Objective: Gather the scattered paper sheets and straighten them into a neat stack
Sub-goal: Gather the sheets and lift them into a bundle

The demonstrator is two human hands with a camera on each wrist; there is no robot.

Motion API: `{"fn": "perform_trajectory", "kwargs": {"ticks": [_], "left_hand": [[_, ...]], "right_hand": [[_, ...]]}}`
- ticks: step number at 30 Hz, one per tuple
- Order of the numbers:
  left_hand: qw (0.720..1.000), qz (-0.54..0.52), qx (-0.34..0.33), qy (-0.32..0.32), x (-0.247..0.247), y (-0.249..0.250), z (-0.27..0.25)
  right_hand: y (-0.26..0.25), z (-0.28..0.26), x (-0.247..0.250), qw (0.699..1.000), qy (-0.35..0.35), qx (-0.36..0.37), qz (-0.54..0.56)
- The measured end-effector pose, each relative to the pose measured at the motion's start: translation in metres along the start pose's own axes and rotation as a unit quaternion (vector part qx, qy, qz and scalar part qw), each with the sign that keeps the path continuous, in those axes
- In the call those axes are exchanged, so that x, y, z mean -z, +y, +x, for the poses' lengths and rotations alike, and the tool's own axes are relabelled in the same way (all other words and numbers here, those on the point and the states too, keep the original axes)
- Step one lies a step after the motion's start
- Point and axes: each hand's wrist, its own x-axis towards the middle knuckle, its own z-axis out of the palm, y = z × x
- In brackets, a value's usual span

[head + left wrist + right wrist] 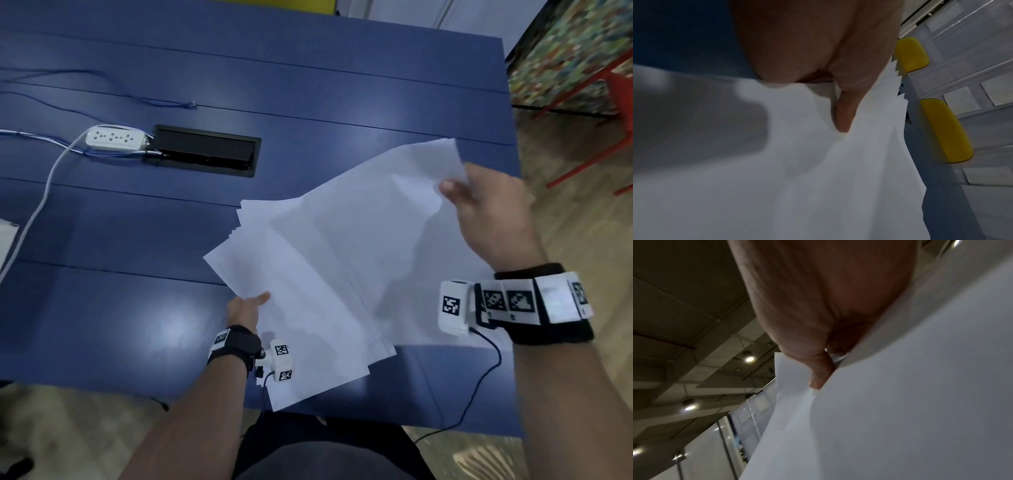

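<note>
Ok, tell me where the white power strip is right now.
In the head view the white power strip lies on the blue table at the far left, against the left end of the black cable hatch, well clear of the paper sheets.

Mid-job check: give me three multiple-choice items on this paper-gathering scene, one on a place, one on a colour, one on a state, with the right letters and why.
1. Where does the white power strip lie?
A. beside the black cable hatch, on its left in the head view
B. under the paper sheets
C. on the floor

2. What colour is the table?
A. red
B. blue
C. white

3. How do the paper sheets lie?
A. squared into a neat stack
B. fanned out, edges stepped
C. rolled into a tube

Answers:
1 A: the strip sits against the hatch's left end.
2 B: the bare top is blue all round the sheets.
3 B: the left hand and right hand each pinch the sheets, whose corners show staggered in the left wrist view.
</note>
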Motion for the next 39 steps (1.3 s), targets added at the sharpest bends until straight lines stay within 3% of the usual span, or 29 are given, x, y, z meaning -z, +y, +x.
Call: {"fn": "perform_trajectory", "kwargs": {"ticks": [3,8,11,15,21,23,25,27,30,32,36,39], "left_hand": [[1.000,-0.012,0.003,-0.021,0.000,0.004,-0.008],[0.998,-0.028,0.002,-0.049,0.006,0.000,-0.003],[0.996,-0.063,0.012,-0.061,0.007,-0.002,-0.004],[0.999,-0.013,-0.006,-0.052,0.005,-0.003,-0.005],[0.995,-0.025,-0.066,-0.070,0.000,0.006,-0.016],[0.991,-0.017,-0.101,-0.091,0.004,0.020,-0.029],[0.981,-0.035,-0.138,-0.131,0.011,0.034,-0.045],[0.965,-0.052,-0.185,-0.177,0.018,0.047,-0.057],[0.943,-0.076,-0.236,-0.223,0.020,0.068,-0.072],[0.928,-0.086,-0.273,-0.239,0.014,0.082,-0.081],[0.908,-0.126,-0.329,-0.228,-0.010,0.100,-0.100],[0.902,-0.148,-0.350,-0.203,-0.033,0.096,-0.109]], "right_hand": [[-0.008,0.012,-0.047,0.998,-0.059,0.005,0.013],[-0.007,0.006,-0.172,0.972,-0.190,-0.116,0.075],[-0.006,-0.013,-0.218,0.956,-0.225,-0.153,0.106],[-0.008,-0.027,-0.245,0.946,-0.221,-0.195,0.130],[0.019,-0.037,-0.237,0.908,-0.183,-0.252,0.281],[0.035,-0.037,-0.225,0.879,-0.170,-0.280,0.347],[0.048,-0.036,-0.207,0.824,-0.184,-0.312,0.435],[0.054,-0.035,-0.184,0.764,-0.217,-0.288,0.535],[0.044,-0.036,-0.141,0.762,-0.238,-0.217,0.561],[0.031,-0.038,-0.118,0.768,-0.206,-0.199,0.573],[0.012,-0.046,-0.105,0.805,-0.018,-0.184,0.563],[0.000,-0.058,-0.112,0.809,0.098,-0.187,0.549]]}}
